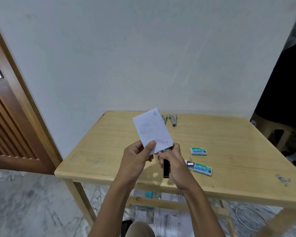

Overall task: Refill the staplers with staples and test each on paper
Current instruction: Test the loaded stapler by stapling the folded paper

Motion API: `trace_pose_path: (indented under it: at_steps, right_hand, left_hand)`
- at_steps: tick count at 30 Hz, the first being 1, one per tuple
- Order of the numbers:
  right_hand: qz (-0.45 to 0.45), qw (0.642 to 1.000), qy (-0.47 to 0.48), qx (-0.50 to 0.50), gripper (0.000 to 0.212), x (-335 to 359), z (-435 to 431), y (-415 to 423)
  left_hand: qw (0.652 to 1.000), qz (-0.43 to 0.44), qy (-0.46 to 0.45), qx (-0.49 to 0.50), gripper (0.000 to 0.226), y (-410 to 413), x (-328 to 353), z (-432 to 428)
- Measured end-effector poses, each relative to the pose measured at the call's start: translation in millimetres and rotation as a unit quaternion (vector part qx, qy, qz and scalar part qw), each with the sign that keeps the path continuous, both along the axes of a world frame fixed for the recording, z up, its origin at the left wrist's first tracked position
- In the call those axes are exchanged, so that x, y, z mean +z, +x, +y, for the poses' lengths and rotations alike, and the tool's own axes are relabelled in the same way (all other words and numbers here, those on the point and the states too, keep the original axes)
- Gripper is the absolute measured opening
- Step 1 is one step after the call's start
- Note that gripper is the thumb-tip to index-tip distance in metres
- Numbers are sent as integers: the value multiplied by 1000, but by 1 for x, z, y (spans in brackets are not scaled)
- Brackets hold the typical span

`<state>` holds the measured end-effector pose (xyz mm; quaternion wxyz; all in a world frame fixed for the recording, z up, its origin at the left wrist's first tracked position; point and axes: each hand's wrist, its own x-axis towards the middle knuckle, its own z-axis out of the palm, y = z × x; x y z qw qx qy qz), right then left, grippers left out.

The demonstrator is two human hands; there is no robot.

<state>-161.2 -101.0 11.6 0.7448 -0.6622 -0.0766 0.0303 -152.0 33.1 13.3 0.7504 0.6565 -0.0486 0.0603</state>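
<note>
A person's left hand (138, 156) pinched the lower edge of a folded white paper (152, 130) above a wooden table (109, 151), thumb pressed flat on the near face and the other fingers curled behind it. The sheet stood tilted upright, with small staples showing near its top corner and near its lower right corner. The right hand (173, 161) was closed around a dark stapler (166, 168), whose body pointed down toward the table edge while its front end met the bottom right corner of the paper. Whether the stapler's mouth had bitten onto the sheet could not be told.

On the table to the right lay two green staple boxes: one box (198, 151) shut, the nearer box (202, 169) with its inner tray slid partly out at the left. Two more staplers (173, 119) lay side by side at the table's far edge, partly behind the paper. Loose staples (283, 179) lay scattered near the table's right front corner. Printed sheets (169, 218) lay on the marble floor beneath the table.
</note>
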Motion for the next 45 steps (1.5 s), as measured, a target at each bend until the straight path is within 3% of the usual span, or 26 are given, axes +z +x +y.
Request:
trace_pose_path:
  at_steps: [4,14,23,32,36,38,45]
  right_hand:
    - [11,998,52,26,47,-2,-3,3]
    - [-18,999,51,6,55,-5,1,-1]
    - [-35,996,57,-52,34,1,-5,0]
    - [-43,995,71,-60,38,-1,-5,-1]
    - [-37,992,98,-65,41,-1,-2,-5]
    - [-30,990,117,-71,39,-1,-1,-5]
    - [-6,988,144,-58,36,4,-1,-5]
  left_hand:
    - [1000,-8,9,7,20,-2,1,2]
    - [999,-25,22,40,18,-6,-2,-2]
    - [998,-22,49,14,20,-8,3,5]
    - [997,-26,68,17,25,-9,6,6]
    - [998,-15,41,-43,25,-11,3,2]
    - [995,-8,70,-68,22,-15,1,-2]
    - [997,-14,69,-38,16,-16,4,-10]
